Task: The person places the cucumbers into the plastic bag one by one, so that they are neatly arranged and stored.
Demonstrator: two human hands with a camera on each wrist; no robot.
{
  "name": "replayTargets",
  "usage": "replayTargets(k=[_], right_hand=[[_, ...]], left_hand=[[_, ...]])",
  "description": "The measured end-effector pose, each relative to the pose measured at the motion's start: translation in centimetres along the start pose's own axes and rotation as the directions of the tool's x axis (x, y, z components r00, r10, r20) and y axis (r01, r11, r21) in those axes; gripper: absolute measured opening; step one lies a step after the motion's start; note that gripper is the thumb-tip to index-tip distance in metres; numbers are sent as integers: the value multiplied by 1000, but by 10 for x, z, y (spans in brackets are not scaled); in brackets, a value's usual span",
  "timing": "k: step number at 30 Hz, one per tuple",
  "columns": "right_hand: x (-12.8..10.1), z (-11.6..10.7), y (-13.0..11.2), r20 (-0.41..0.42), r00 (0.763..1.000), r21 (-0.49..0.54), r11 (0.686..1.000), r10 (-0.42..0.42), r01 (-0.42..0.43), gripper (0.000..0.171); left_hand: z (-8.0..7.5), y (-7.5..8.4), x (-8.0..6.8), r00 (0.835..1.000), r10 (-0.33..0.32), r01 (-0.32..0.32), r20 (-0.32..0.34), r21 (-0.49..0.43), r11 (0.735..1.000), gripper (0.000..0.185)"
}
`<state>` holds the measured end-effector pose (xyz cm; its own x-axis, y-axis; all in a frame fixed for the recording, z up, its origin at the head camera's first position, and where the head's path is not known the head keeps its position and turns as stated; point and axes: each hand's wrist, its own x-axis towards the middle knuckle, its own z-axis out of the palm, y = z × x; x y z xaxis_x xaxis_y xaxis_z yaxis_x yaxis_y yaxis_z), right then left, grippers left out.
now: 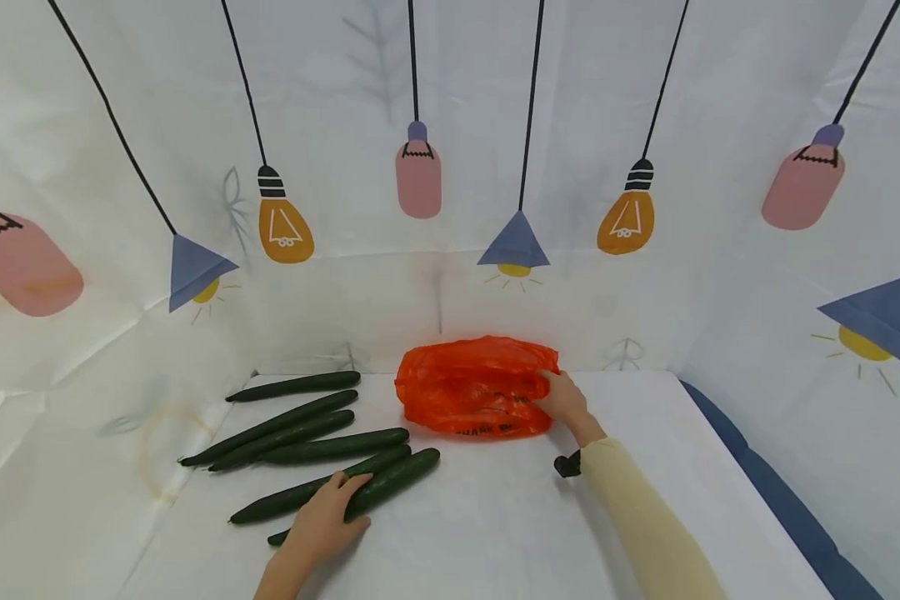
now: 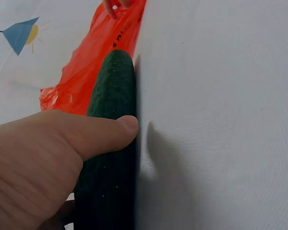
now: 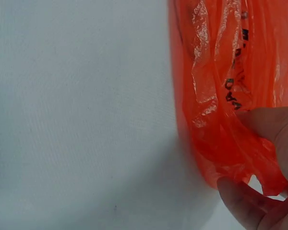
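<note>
My left hand (image 1: 324, 523) grips a dark green cucumber (image 1: 403, 478), the front one of several on the white table. In the left wrist view the thumb (image 2: 108, 132) lies across that cucumber and the other fingers are mostly hidden on its far side. Beside it, just behind, lies another cucumber (image 1: 270, 506). My right hand (image 1: 566, 402) pinches the right end of a crumpled orange-red plastic bag (image 1: 450, 383) with dark printed letters. Thin film is bunched between thumb and fingers in the right wrist view.
More cucumbers (image 1: 300, 385) lie roughly side by side at the left and back left of the table (image 1: 495, 517). Behind the bag rises a white cloth (image 1: 360, 292) printed with hanging lamps. Something dark blue (image 1: 765, 483) runs along the table's right edge.
</note>
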<state>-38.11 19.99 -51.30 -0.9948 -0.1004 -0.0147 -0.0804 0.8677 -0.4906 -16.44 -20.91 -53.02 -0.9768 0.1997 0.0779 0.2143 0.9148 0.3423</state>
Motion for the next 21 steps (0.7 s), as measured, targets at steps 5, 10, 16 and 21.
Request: replayTargets(k=[5, 10, 16, 21], right_hand=[[1, 8, 4, -67, 995, 36, 997, -69, 71, 49], [5, 13, 3, -86, 993, 73, 993, -85, 92, 41], [4, 20, 3, -33, 997, 61, 995, -76, 78, 44], [-2, 21, 5, -1, 999, 8, 999, -37, 37, 47]], left_hand=[[2, 2, -1, 1000, 17, -16, -22, 13, 1000, 61], [7, 5, 3, 998, 17, -13, -60, 60, 998, 64], [11, 9, 6, 995, -6, 13, -98, 68, 998, 62], [15, 14, 8, 992, -35, 42, -123, 55, 998, 61]])
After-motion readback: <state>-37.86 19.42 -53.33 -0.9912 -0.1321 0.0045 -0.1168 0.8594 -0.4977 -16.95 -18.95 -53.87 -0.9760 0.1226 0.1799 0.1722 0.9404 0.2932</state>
